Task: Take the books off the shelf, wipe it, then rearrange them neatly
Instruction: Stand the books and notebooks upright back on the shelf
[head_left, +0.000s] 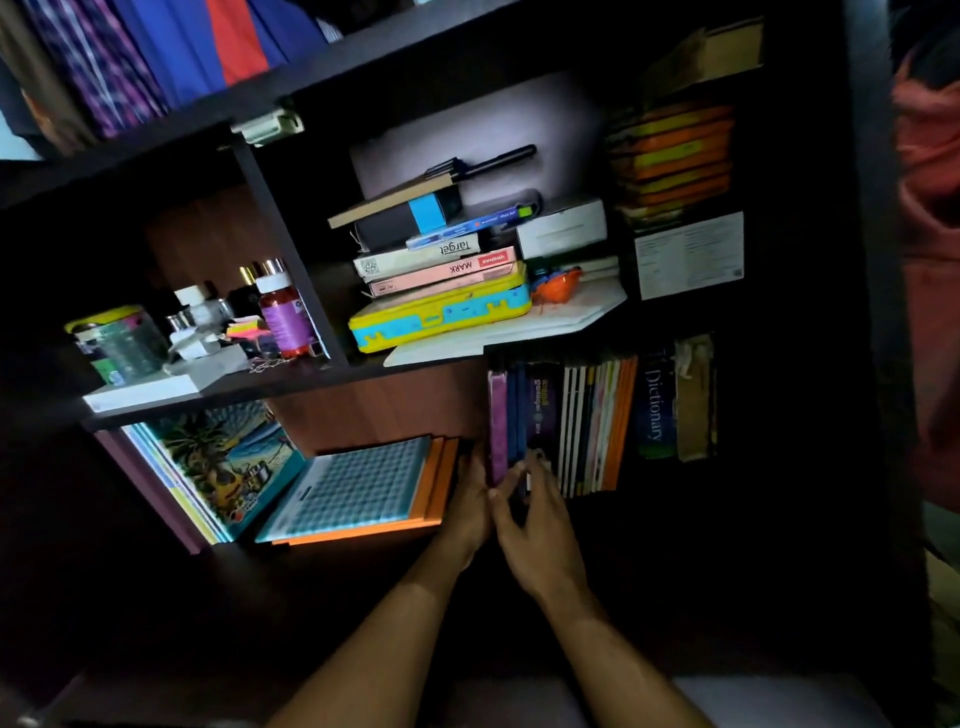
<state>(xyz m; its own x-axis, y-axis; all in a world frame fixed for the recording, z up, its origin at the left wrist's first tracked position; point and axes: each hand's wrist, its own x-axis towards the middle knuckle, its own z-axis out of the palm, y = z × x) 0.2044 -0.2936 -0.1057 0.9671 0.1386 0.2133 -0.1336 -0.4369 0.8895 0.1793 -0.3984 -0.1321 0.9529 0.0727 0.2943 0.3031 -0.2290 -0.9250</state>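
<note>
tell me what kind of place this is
Probably a home bedroom or study corner: a dark shelf unit with upright books, a medicine bottle and hanging clothes above.

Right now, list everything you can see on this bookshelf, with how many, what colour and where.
upright books: a row, mixed colours with a blue Dictionary, lower shelf right
purple book: one, left end of that row
leaning books: several, teal and orange, lower shelf left
stacked books: several, pink, white, dark, middle shelf
yellow case: one, yellow and blue, under that stack
orange pile: one stack, orange and yellow, middle shelf right
bottles and jars: several, middle shelf left
left hand: touches the purple book's left side
right hand: grips the row's leftmost books
</note>
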